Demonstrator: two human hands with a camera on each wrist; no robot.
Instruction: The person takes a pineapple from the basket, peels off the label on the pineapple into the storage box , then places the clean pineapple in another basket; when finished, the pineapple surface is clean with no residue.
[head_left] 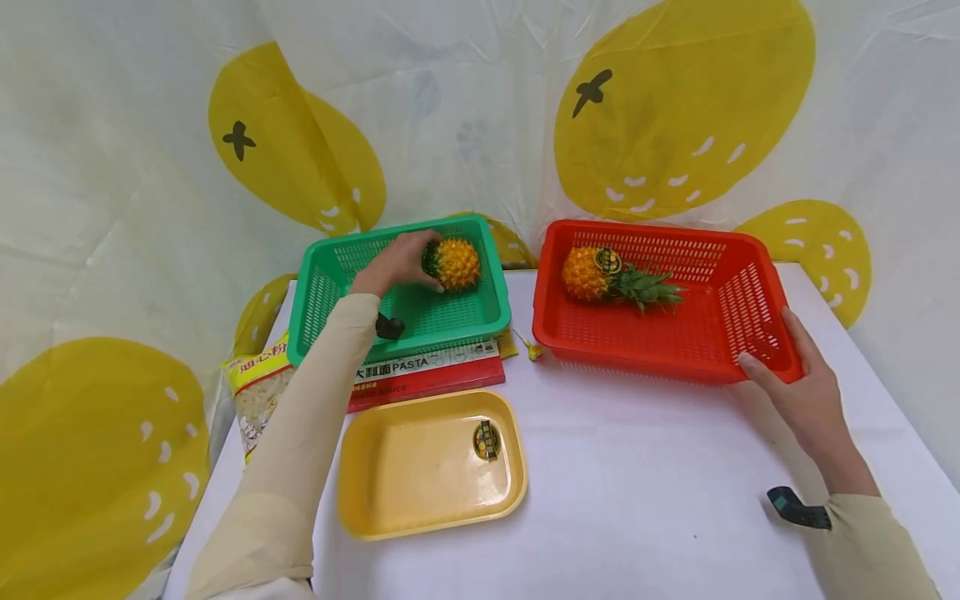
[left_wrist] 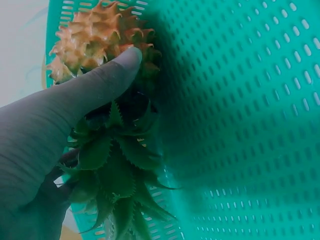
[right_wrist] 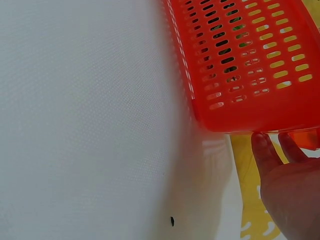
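Note:
My left hand (head_left: 397, 262) reaches into the green basket (head_left: 324, 287) and grips a small pineapple (head_left: 455, 263) by its leafy crown (left_wrist: 117, 170). In the left wrist view the thumb (left_wrist: 107, 80) lies against the yellow fruit (left_wrist: 92, 35), and the other fingers are hidden behind the leaves. My right hand (head_left: 795, 379) holds the near right corner of the red basket (head_left: 652, 343), thumb on the front wall and fingers over the side rim. In the right wrist view its fingertips (right_wrist: 262, 150) touch that basket's edge (right_wrist: 250, 60). A second pineapple (head_left: 588, 273) lies on its side in the red basket.
An empty yellow tray (head_left: 420, 467) sits in front of the green basket. A red pasta box (head_left: 427, 375) lies partly under that basket, with a bag (head_left: 255, 392) at the table's left edge. A small yellow scrap (head_left: 534, 351) lies between the baskets. White tablecloth (head_left: 637, 483) spreads in front.

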